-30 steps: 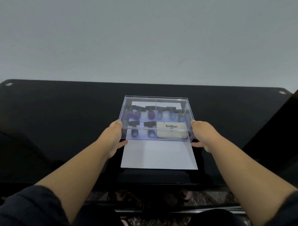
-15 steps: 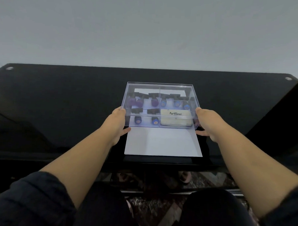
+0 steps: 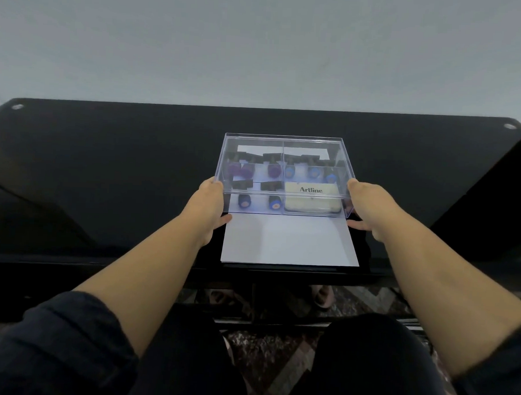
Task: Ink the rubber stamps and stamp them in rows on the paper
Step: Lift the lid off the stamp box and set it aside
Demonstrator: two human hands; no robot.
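Evidently my left hand (image 3: 206, 208) and right hand (image 3: 365, 206) clasp the clear box (image 3: 285, 150) of stamps (image 3: 273, 170) over the paper (image 3: 290, 240); it looks rigid, light and slick, so I'd hold both side walls.

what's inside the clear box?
Inside the clear box: an Artline ink pad front right and round-handled rubber stamps in the other compartments. The stamp faces are hidden. Left hand and right hand grip its sides.
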